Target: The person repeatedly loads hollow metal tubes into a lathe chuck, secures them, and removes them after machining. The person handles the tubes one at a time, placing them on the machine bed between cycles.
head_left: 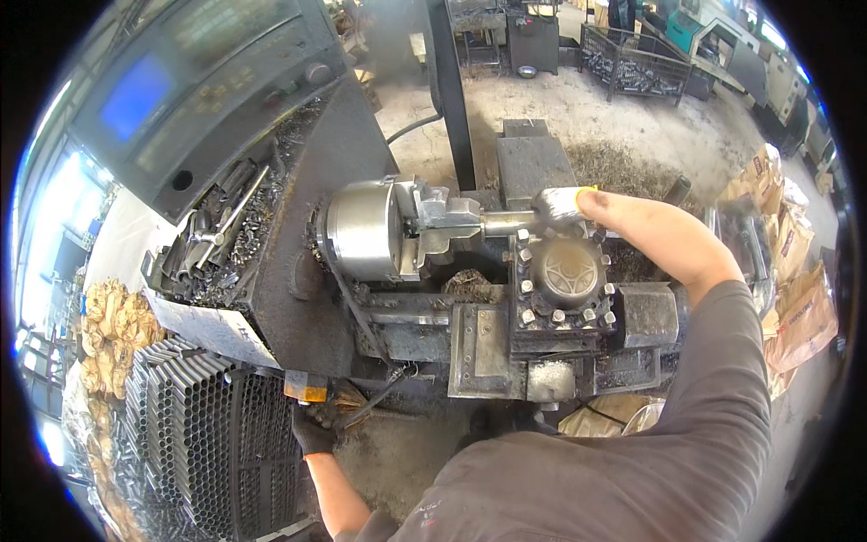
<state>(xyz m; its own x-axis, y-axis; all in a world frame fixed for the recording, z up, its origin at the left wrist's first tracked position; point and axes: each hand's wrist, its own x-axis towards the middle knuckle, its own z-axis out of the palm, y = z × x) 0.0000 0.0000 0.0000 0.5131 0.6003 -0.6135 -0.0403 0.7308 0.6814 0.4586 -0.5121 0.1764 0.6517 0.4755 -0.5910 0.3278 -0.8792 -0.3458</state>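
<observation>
A lathe chuck [363, 231] grips a shiny metal bar [508, 223] that lies level and points right. My right hand [562, 206], in a pale, soiled glove, is closed around the bar's right end; its fingers look smeared and partly dark. Just below that hand stands the square tool post [566, 273], ringed with bolts. My left hand [314, 431], in a dark glove, is low at the front of the machine, right under a small grey and orange box [305, 388]. It appears to touch the box's lower side, and its fingers are mostly hidden.
Tools and metal chips fill a tray [212, 239] below the control panel [172, 90] with its blue screen. Stacked metal tubes [185, 434] stand at lower left. Brown sacks [795, 298] sit at right. Farther back is a wire bin [632, 68] of metal parts.
</observation>
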